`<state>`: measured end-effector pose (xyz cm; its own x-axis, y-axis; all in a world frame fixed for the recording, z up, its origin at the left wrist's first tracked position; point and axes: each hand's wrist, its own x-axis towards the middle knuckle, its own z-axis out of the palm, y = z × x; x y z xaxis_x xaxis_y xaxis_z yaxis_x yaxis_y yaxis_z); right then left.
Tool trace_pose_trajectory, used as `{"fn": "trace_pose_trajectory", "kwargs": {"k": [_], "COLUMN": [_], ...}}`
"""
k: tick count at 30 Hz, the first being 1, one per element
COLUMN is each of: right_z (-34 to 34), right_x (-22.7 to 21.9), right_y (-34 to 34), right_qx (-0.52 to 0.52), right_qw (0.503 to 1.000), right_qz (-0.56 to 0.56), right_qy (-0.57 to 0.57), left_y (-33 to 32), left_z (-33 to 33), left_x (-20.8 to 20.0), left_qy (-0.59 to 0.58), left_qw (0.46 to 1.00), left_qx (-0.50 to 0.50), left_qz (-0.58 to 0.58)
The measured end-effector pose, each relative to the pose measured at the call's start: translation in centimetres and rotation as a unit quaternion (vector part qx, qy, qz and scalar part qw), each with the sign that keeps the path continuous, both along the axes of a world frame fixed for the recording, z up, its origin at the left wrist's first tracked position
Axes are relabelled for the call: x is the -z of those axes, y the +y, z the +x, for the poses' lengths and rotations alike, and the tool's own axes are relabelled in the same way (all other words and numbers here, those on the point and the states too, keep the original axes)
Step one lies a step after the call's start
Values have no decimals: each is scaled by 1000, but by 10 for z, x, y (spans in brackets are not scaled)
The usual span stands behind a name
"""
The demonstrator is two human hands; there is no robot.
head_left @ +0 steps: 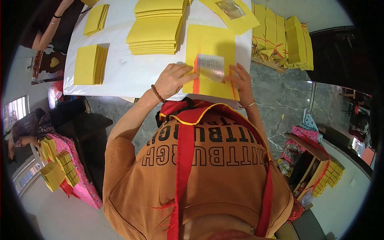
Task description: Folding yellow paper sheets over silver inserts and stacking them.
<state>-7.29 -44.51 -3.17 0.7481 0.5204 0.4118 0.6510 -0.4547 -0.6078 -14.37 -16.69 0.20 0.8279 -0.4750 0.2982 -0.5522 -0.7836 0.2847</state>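
A yellow paper sheet lies at the near edge of the white table, in front of my chest. It carries a shiny silver foil patch in its middle and an orange-red strip down each side. My left hand is at its left edge, fingers closed together on the paper by the red strip. At the right edge, my right hand has its fingers bent over the margin; they are slightly blurred. Another yellow sheet with a foil patch lies just beyond, to the right.
On the white table stand a tall yellow paper stack and smaller stacks to its left. Tied yellow bundles sit beyond its right side. Another person's arm shows at far left. A pink-covered surface holds more bundles.
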Motion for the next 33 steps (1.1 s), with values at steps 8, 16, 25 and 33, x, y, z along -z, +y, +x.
{"fn": "trace_pose_trajectory", "kwargs": {"k": [8, 16, 25, 33], "right_z": [-3, 16, 23, 20], "right_x": [-8, 17, 15, 17], "right_y": [13, 36, 41, 43], "right_qx": [35, 148, 182, 199], "right_qw": [929, 915, 953, 949], "right_qz": [72, 159, 36, 14], "right_qy": [361, 339, 240, 243], "left_y": [-10, -17, -12, -9], "left_z": [4, 41, 52, 49], "left_x": [18, 30, 41, 57], "left_qy": [136, 250, 321, 355], "left_qw": [952, 878, 823, 735], "left_qx": [-210, -332, -368, -364], "left_qz": [-177, -236, -290, -449]}}
